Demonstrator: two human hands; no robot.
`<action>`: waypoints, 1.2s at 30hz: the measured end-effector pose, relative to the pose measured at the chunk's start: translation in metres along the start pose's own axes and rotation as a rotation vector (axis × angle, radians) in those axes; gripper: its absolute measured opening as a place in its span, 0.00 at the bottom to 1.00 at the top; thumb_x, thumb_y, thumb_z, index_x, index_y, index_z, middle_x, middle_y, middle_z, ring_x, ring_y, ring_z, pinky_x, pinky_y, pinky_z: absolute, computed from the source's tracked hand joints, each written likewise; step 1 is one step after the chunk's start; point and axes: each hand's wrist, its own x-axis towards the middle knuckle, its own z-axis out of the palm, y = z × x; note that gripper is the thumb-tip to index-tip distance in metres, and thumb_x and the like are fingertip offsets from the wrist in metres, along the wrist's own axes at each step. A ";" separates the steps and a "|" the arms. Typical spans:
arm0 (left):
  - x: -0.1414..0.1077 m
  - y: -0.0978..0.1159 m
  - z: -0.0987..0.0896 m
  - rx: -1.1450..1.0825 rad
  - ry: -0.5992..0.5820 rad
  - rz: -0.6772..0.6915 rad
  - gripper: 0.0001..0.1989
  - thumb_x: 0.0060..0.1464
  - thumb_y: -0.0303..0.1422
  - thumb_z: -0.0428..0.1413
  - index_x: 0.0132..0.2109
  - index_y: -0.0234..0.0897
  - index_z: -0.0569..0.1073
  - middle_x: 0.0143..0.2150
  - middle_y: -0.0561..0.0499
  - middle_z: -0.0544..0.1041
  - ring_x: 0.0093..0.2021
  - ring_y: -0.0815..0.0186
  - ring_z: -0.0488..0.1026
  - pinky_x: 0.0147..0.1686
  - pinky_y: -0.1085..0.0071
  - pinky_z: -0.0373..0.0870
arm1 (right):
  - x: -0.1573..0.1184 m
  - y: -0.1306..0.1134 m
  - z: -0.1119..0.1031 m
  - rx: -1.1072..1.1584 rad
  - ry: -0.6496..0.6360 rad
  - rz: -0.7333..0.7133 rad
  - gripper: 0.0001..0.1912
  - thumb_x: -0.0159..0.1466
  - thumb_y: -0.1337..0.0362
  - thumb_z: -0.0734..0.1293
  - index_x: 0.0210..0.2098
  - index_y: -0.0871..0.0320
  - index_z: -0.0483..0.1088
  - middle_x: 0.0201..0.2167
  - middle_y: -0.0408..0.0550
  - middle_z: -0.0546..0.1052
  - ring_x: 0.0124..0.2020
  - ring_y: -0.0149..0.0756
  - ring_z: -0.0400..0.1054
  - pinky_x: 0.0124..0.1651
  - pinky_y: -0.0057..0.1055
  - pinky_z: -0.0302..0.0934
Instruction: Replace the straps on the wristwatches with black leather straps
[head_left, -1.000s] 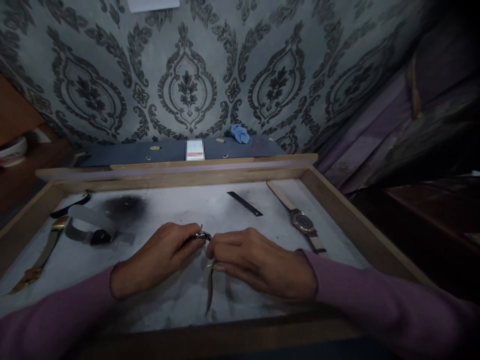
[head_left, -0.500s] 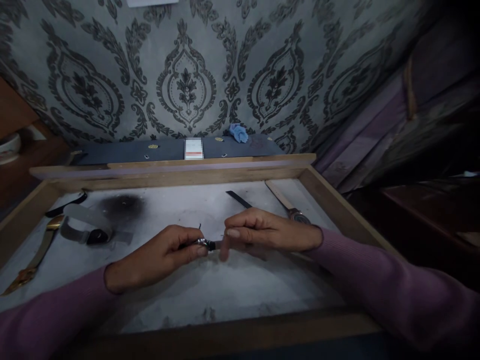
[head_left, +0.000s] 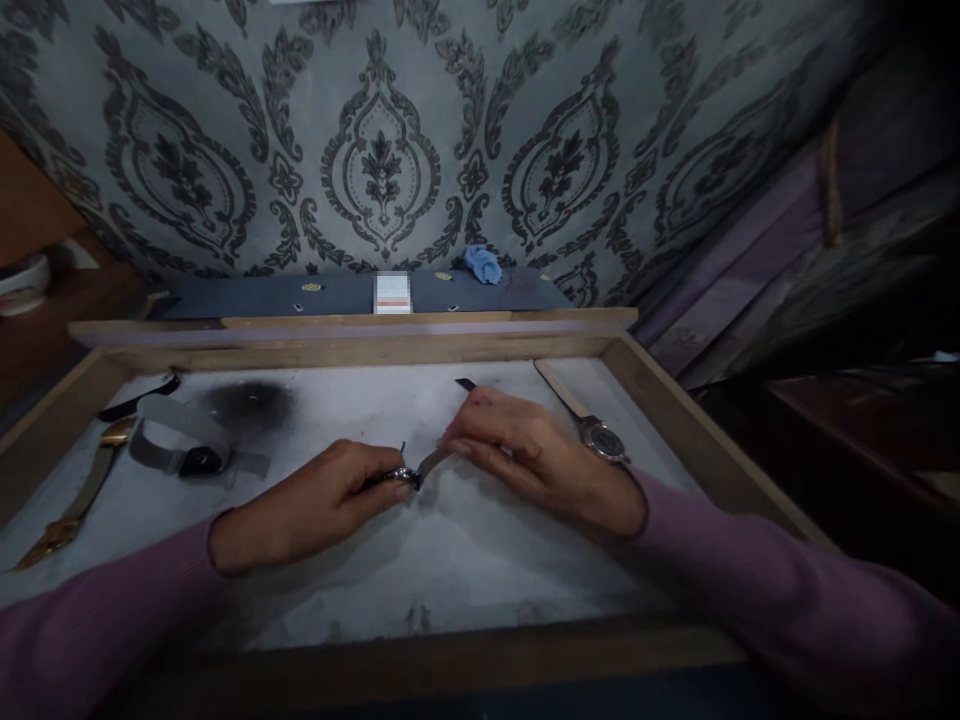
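Note:
Between finger and thumb, my left hand (head_left: 322, 505) grips the case of a wristwatch (head_left: 407, 476) above the white drawer bottom. A strap (head_left: 433, 459) runs up from the case to my right hand (head_left: 525, 450), whose fingers are pinched on its far end. The watch face is mostly covered by my left fingers. Just behind my right hand, the tip of a dark strap (head_left: 466, 384) shows. Close to my right wrist lies a watch with a pale strap (head_left: 603, 440).
At the left lie a grey-strapped smartwatch (head_left: 199, 460), a gold watch (head_left: 75, 510) and a black strap (head_left: 139, 398). The wooden drawer wall (head_left: 360, 350) surrounds them. A blue crumpled cloth (head_left: 483, 264) and a small white box (head_left: 393, 292) sit beyond the back wall.
My right hand has turned and closed its fingertips on the strap end, lifting it at a slant. My left hand keeps its hold on the watch case. The view has shifted slightly.

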 end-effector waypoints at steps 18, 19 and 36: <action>-0.004 0.000 0.010 -0.167 0.127 -0.055 0.15 0.60 0.38 0.46 0.32 0.34 0.69 0.27 0.55 0.64 0.28 0.69 0.61 0.28 0.74 0.59 | -0.008 -0.015 0.027 0.419 0.062 0.148 0.16 0.71 0.62 0.55 0.32 0.62 0.68 0.27 0.47 0.76 0.29 0.28 0.73 0.34 0.25 0.68; -0.004 0.000 0.011 -0.184 0.132 -0.053 0.15 0.60 0.38 0.46 0.32 0.34 0.70 0.27 0.55 0.65 0.28 0.69 0.61 0.29 0.73 0.60 | -0.008 -0.015 0.028 0.429 0.065 0.152 0.16 0.71 0.62 0.56 0.32 0.62 0.68 0.27 0.47 0.76 0.30 0.28 0.73 0.35 0.25 0.68; 0.003 -0.002 0.006 -0.413 0.145 -0.084 0.13 0.57 0.39 0.51 0.30 0.35 0.68 0.24 0.58 0.59 0.24 0.72 0.53 0.24 0.76 0.52 | 0.000 -0.009 0.022 0.877 0.002 0.427 0.17 0.67 0.52 0.60 0.33 0.62 0.66 0.15 0.40 0.70 0.15 0.26 0.67 0.18 0.19 0.61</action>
